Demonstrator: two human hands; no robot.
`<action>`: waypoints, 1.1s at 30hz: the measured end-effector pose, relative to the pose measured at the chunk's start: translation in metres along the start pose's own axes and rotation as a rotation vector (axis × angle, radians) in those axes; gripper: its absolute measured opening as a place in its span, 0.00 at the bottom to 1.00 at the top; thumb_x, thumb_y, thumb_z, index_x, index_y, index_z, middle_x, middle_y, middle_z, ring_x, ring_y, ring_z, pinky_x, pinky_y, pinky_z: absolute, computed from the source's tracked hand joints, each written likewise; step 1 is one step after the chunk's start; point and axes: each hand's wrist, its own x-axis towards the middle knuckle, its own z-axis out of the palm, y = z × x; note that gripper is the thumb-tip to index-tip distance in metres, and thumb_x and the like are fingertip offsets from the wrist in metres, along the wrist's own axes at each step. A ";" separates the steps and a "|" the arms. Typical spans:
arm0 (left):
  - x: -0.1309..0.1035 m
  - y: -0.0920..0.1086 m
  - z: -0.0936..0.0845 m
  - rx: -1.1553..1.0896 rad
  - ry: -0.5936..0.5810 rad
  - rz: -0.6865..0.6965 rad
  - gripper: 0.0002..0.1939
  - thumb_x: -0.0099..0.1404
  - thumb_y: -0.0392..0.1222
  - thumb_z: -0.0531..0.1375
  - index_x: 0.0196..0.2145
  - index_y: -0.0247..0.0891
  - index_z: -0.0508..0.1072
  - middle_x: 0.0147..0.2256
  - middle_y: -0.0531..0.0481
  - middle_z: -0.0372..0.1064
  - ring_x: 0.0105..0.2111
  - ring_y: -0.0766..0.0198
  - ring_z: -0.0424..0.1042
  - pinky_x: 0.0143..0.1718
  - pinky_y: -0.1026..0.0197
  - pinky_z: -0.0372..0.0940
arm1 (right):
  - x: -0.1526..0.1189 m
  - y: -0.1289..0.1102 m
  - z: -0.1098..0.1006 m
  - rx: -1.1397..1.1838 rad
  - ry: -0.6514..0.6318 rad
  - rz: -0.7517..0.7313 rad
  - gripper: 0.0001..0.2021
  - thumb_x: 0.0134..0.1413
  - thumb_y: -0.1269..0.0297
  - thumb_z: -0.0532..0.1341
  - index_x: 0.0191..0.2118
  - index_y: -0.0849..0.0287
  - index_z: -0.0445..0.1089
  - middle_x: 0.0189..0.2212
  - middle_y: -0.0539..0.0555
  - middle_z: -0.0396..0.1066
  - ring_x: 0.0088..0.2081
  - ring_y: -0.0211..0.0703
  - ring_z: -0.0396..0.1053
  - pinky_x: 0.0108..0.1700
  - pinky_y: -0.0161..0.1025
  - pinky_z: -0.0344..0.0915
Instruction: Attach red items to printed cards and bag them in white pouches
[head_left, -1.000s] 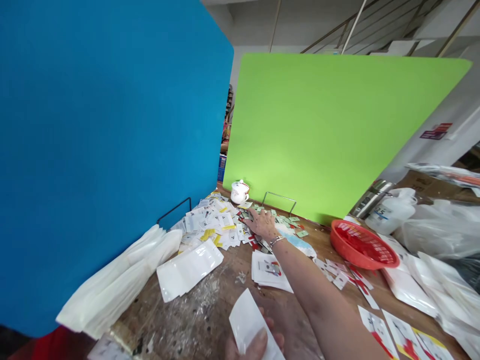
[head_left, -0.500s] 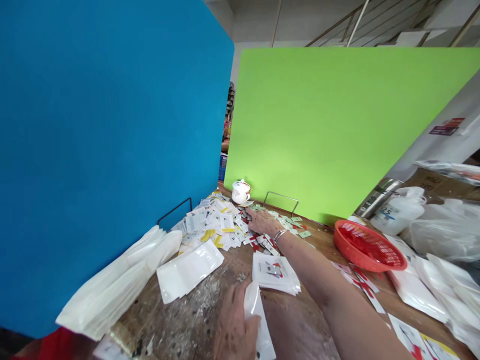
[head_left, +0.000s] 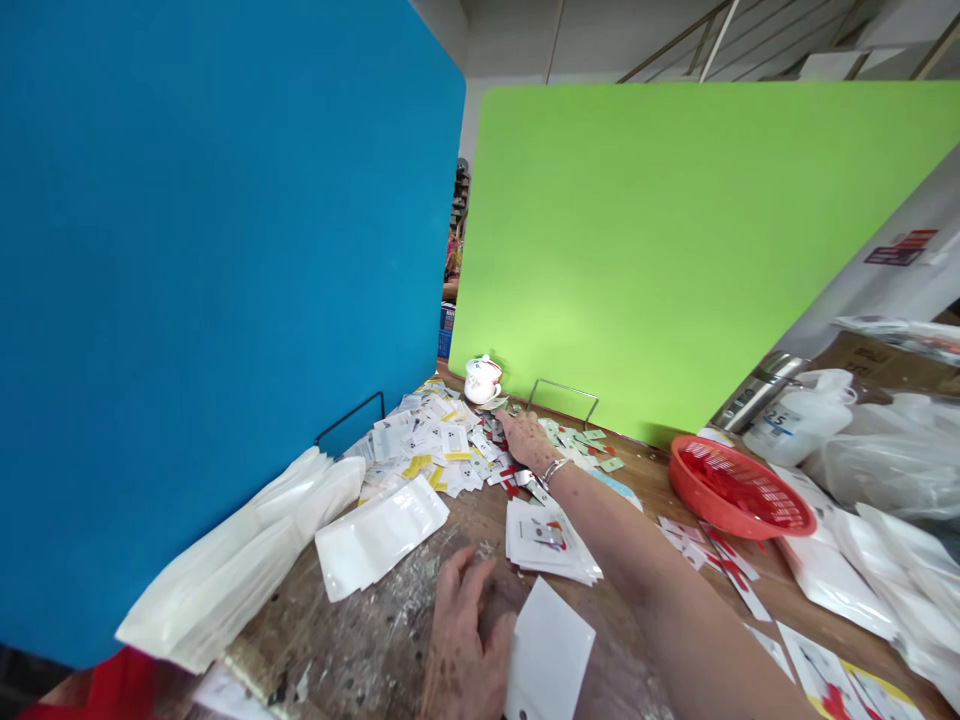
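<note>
My right hand (head_left: 527, 440) reaches to the back of the table, its fingers down at the edge of a pile of small printed packets (head_left: 442, 440); what its fingertips hold, if anything, is too small to tell. Low in the middle, my left hand (head_left: 466, 640) is over the table with its fingers apart. Just right of its thumb lies a white sheet or bag (head_left: 551, 650). Between the hands sits a stack of white bags with a printed card on top (head_left: 551, 540). White pouches (head_left: 382, 535) lie to the left.
A long bundle of white bags (head_left: 240, 560) leans by the blue panel (head_left: 225, 250). A white lidded cup (head_left: 482, 380) stands before the green panel (head_left: 660, 250). On the right are a red basket (head_left: 739, 487), a plastic jug (head_left: 799, 415) and more bags (head_left: 840, 590).
The white piece by my left hand has turned and shows more of its flat face; the left fingers have spread. My right hand has shifted slightly within the same spot.
</note>
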 end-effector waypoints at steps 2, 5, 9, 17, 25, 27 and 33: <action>0.001 0.005 -0.002 -0.004 0.010 -0.013 0.22 0.54 0.36 0.58 0.48 0.38 0.74 0.56 0.40 0.62 0.54 0.49 0.64 0.49 0.48 0.67 | 0.001 0.001 0.001 0.052 0.022 -0.008 0.23 0.54 0.81 0.52 0.55 0.61 0.62 0.45 0.67 0.69 0.48 0.55 0.66 0.45 0.44 0.61; 0.001 0.017 -0.006 -0.040 0.056 -0.063 0.19 0.53 0.38 0.58 0.43 0.39 0.76 0.53 0.40 0.66 0.44 0.52 0.70 0.43 0.49 0.69 | 0.004 0.007 -0.002 0.173 0.060 0.002 0.23 0.53 0.83 0.52 0.54 0.61 0.65 0.41 0.63 0.72 0.44 0.49 0.68 0.44 0.41 0.63; 0.003 0.027 -0.011 -0.140 0.082 -0.110 0.16 0.53 0.39 0.60 0.40 0.39 0.77 0.51 0.40 0.67 0.30 0.61 0.70 0.37 0.52 0.70 | 0.009 0.021 -0.013 0.384 0.123 0.104 0.24 0.53 0.81 0.50 0.54 0.61 0.65 0.34 0.58 0.74 0.29 0.41 0.69 0.34 0.38 0.67; 0.017 0.025 -0.021 -0.449 0.125 -0.180 0.18 0.52 0.43 0.65 0.41 0.37 0.75 0.45 0.41 0.71 0.44 0.54 0.70 0.43 0.55 0.68 | 0.001 0.033 -0.024 1.177 0.441 0.470 0.22 0.40 0.75 0.61 0.46 0.59 0.72 0.28 0.51 0.73 0.20 0.33 0.61 0.20 0.33 0.60; 0.091 0.075 -0.013 -1.035 0.290 -0.379 0.19 0.54 0.39 0.67 0.45 0.39 0.71 0.54 0.42 0.66 0.54 0.58 0.64 0.52 0.62 0.60 | -0.046 0.005 -0.024 1.804 0.434 0.366 0.28 0.29 0.71 0.67 0.45 0.60 0.71 0.20 0.46 0.71 0.19 0.36 0.65 0.21 0.33 0.63; 0.117 0.082 -0.003 -1.161 0.287 -0.465 0.19 0.54 0.38 0.67 0.44 0.39 0.70 0.51 0.43 0.68 0.51 0.60 0.67 0.47 0.63 0.64 | -0.056 -0.009 -0.026 1.944 0.414 0.342 0.28 0.26 0.71 0.68 0.43 0.61 0.70 0.21 0.47 0.73 0.20 0.38 0.67 0.23 0.35 0.66; 0.159 0.086 0.020 -1.465 0.144 -0.424 0.15 0.56 0.36 0.64 0.42 0.38 0.69 0.34 0.51 0.74 0.30 0.66 0.74 0.33 0.64 0.69 | -0.072 -0.034 -0.018 2.034 0.394 0.318 0.26 0.26 0.69 0.69 0.41 0.59 0.70 0.23 0.48 0.74 0.24 0.42 0.72 0.28 0.37 0.68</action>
